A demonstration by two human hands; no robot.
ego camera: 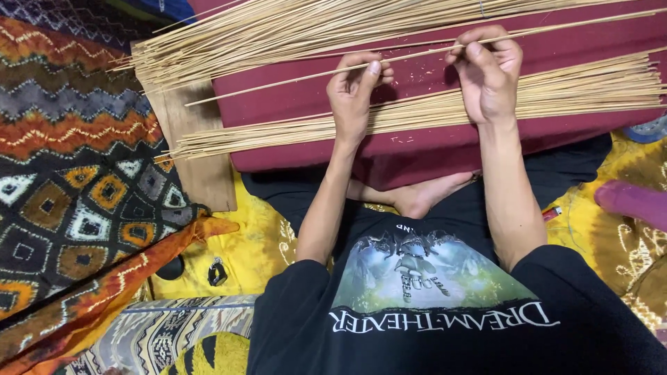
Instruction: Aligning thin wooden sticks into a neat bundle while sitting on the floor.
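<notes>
Fingertips of the left hand [356,90] and right hand [488,69] pinch 1 thin bamboo stick [417,54] mid-length; likely light, springy, brittle, so best held lightly between them.

Your view is evenly lit — soft indoor light from above, no harsh glare. You get only faint shadows under the left hand [354,94] and right hand [488,73] on the maroon cloth [417,149]. Focus holds sharp across the centre. Colours read saturated. At the right edge a pinkish shape [633,201] is blurred — too close to resolve. Slight wide-angle stretch shows near the corners.
</notes>
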